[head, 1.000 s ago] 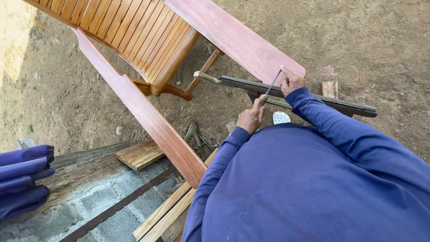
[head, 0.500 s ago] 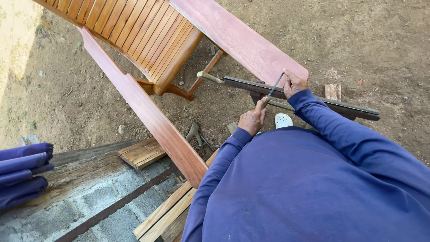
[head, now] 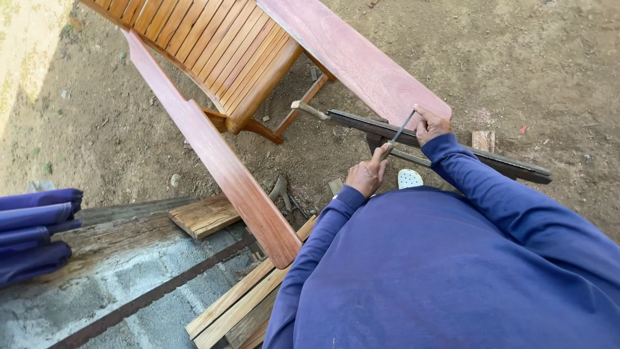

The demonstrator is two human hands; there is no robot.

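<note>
– What is held by the hands?
– A thin file [head: 400, 131], right of centre in the frame, is pinched at its lower end by the left hand [head: 367, 176] and at its upper end by the right hand [head: 431, 125]. It is laid across a dark saw blade [head: 452, 147], beside the wooden chair [head: 245, 71].

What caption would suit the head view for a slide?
Both hands, left hand and right hand, hold a thin file across a dark saw blade beside a wooden chair.

Both hands on a thin file [head: 400, 129], left hand [head: 367, 176] low, right hand [head: 431, 125] high. File across a long saw blade [head: 452, 145], beside a wooden chair [head: 219, 52].
</note>
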